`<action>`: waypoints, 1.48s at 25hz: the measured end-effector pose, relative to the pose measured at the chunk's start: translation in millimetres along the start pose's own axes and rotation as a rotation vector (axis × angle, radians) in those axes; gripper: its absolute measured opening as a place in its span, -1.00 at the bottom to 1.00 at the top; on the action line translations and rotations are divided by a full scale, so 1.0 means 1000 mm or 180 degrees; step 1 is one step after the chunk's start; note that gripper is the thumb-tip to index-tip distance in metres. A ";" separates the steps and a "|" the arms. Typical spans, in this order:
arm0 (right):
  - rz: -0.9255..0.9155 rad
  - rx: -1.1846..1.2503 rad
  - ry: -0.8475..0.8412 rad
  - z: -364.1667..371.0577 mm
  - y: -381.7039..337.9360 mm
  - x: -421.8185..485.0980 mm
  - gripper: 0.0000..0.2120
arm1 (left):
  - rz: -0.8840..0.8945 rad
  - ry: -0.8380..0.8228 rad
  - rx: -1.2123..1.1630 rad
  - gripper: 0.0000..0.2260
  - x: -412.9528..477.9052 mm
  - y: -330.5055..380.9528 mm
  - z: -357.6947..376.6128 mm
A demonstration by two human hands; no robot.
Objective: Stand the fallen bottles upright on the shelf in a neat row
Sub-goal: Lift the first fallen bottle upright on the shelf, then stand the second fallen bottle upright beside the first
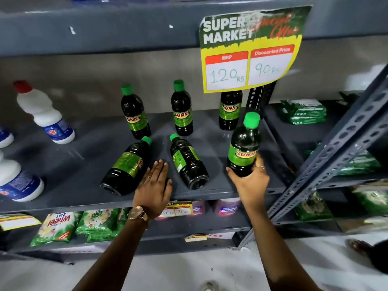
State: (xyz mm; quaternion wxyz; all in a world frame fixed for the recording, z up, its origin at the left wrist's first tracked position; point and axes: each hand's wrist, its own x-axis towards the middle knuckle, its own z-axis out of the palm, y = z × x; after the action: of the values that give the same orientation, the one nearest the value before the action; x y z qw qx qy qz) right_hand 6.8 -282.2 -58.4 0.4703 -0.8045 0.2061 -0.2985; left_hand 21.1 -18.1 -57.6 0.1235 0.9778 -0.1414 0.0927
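Grey shelf (84,164): three upright bottles (182,110) far, two fallen bottles (189,162) near, white bottles (44,114) left, apparently standing.

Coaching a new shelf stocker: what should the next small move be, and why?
Probably set the held bottle down upright by the back row; the right hand grips it at the shelf's front, and two bottles lie fallen.

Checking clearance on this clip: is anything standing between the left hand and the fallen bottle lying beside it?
Nothing visible does. The left hand lies flat on the shelf, its fingers right beside the left fallen bottle, with only bare shelf between. The second fallen bottle lies on the hand's other side.
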 end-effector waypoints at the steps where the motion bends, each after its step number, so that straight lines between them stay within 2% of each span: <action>1: -0.0033 -0.0002 0.0032 -0.005 0.004 -0.010 -0.31 | -0.0001 0.0013 0.0004 -0.42 0.000 0.000 0.000; 6: 0.0044 0.0041 0.0053 -0.017 0.015 -0.037 -0.30 | -0.0007 -0.0031 0.0087 -0.41 0.000 0.002 -0.002; 19: 0.0102 -0.0041 0.0086 -0.018 0.009 -0.041 -0.26 | 0.0005 -0.0169 0.0006 -0.45 0.002 -0.002 -0.004; 22: 0.0110 0.0053 -0.0012 -0.019 0.000 -0.046 -0.12 | 0.0011 -0.0456 -0.0275 -0.48 0.005 -0.004 -0.010; 24: 0.0116 0.0225 0.0268 -0.022 -0.012 -0.068 -0.02 | 0.0087 -0.0601 -0.0724 -0.46 0.002 -0.005 -0.022; 26: -0.0236 -0.0028 0.0555 -0.015 -0.034 -0.108 -0.16 | 0.0467 -0.0510 -0.1071 -0.44 -0.008 -0.010 -0.041; 27: -0.0513 -0.0142 0.0445 -0.007 -0.047 -0.127 -0.26 | 0.0722 -0.0374 -0.1122 -0.47 -0.014 -0.013 -0.051; 29: -0.0862 -0.0128 -0.0114 0.018 -0.082 -0.148 -0.39 | 0.1043 -0.0043 -0.1149 -0.54 -0.021 -0.033 -0.073; 31: -0.0839 -0.0430 -0.0478 0.045 -0.117 -0.130 -0.37 | 0.1058 0.0306 -0.1126 -0.60 -0.012 -0.064 -0.088; 32: -0.0728 -0.0870 -0.0545 0.054 -0.129 -0.112 -0.34 | 0.0930 0.0410 -0.1109 -0.63 -0.006 -0.082 -0.093; 33: -0.0536 -0.1408 -0.0711 0.062 -0.137 -0.091 -0.30 | 0.0733 0.0452 -0.1129 -0.65 0.001 -0.101 -0.097; 35: 0.0228 -0.2260 -0.1448 0.067 -0.143 -0.045 -0.27 | 0.0280 0.0416 -0.1260 -0.69 0.015 -0.138 -0.094; 37: 0.1025 -0.1876 -0.2192 0.069 -0.142 -0.014 -0.39 | -0.0178 0.0203 -0.1301 -0.69 0.027 -0.168 -0.082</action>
State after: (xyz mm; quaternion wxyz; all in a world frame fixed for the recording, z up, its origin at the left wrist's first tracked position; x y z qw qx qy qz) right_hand 50.3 -163.4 36.3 0.3033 -0.9135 0.2362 0.1331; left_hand 85.2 153.3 -10.1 0.3262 0.9326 -0.1261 0.0895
